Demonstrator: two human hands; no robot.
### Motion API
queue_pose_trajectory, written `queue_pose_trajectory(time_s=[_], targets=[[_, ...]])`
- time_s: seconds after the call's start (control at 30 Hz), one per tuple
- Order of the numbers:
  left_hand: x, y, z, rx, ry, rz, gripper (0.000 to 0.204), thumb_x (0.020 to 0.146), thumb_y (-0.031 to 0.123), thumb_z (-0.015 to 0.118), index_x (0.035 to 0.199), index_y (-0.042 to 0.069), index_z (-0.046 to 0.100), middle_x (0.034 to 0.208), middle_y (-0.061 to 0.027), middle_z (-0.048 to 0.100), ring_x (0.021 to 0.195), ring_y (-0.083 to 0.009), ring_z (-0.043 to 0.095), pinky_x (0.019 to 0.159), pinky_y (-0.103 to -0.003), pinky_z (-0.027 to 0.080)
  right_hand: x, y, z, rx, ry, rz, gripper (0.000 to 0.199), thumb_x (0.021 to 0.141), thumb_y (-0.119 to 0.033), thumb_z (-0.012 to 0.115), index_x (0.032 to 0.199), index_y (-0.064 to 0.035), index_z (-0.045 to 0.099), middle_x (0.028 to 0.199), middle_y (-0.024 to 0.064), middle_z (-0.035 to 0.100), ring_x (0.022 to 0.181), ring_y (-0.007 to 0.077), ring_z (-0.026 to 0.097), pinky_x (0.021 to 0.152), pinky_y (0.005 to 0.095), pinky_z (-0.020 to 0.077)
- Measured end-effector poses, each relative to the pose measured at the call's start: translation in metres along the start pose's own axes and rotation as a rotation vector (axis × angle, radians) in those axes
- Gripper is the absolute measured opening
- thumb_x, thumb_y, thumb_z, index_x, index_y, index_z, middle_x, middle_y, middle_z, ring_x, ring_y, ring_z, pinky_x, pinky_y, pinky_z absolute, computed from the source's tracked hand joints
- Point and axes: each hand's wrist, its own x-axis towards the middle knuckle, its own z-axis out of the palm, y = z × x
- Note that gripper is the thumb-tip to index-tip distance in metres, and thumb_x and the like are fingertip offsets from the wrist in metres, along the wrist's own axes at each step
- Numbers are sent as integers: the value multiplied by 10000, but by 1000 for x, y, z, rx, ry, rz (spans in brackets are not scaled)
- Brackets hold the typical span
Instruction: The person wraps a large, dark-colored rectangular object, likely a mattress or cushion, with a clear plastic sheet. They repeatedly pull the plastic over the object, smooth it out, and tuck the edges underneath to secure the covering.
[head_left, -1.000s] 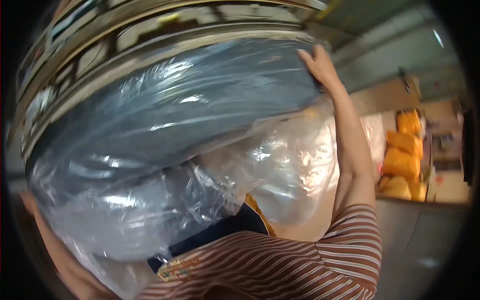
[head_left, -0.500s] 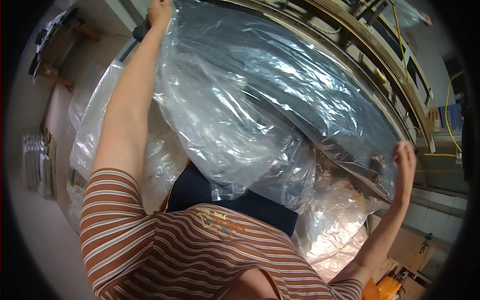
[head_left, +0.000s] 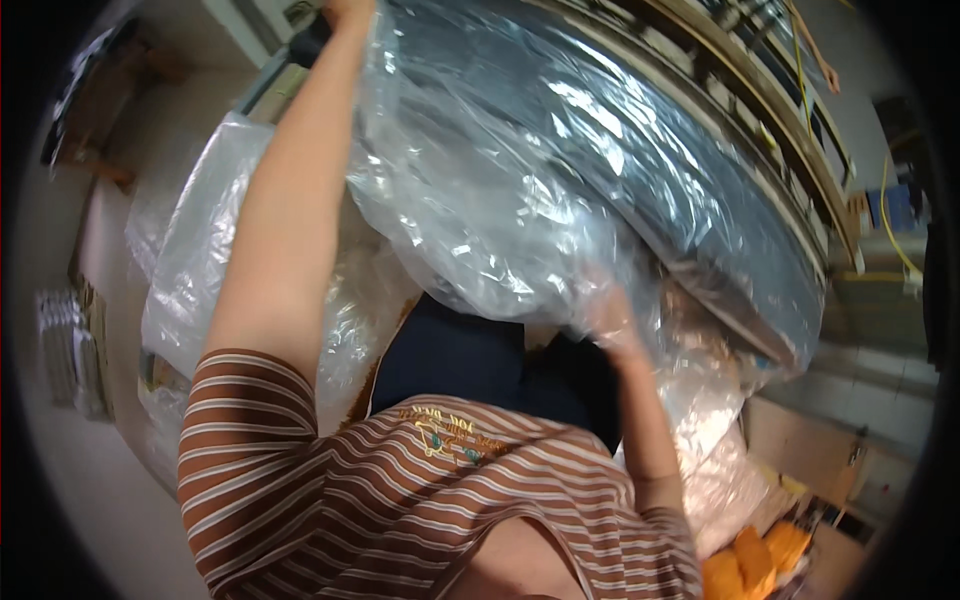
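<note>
A large clear plastic sheet [head_left: 500, 220] spreads in shiny folds before me, its far part over a dark, flat surface [head_left: 690, 150]. At the top edge of the picture, my left hand [head_left: 348, 8] is by the sheet's upper left corner, its fingers cut off from view. My right hand [head_left: 608, 315] is at the near edge of the loose plastic, in front of my body. Motion smears its fingers, so I cannot make out whether they grip the film.
A long wooden-edged frame [head_left: 735, 95] runs along the far side. More crumpled plastic [head_left: 205, 260] hangs at the left, and some lies at the lower right near an orange bundle [head_left: 750, 565]. Stacked pale goods [head_left: 70, 350] stand far left. Another person's hand [head_left: 831, 79] shows top right.
My right hand has come from the far right end of the sheet inward to the loose near edge. My left hand has shifted slightly right and up, partly out of the picture.
</note>
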Motion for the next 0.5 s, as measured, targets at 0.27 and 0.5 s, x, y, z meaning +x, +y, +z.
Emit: queue_pose_trajectory(time_s=[0.27, 0.5], targets=[[-6, 30, -4, -175, -194, -152, 247, 871, 312, 547, 967, 104, 637, 853, -74, 679, 838, -236, 639, 753, -335, 478, -137, -61, -212, 385, 436, 246, 305, 830, -173, 607, 1096, -26, 571, 1026, 98, 624, 910, 208, 576, 808, 319, 453], [-9, 28, 11, -188, -241, -76, 294, 877, 274, 539, 1000, 22, 625, 969, -141, 650, 887, -281, 609, 811, -350, 460, -185, -5, -101, -97, 391, 380, 499, 828, -232, 673, 1247, -45, 478, 1118, 81, 578, 1032, 191, 545, 890, 321, 439]])
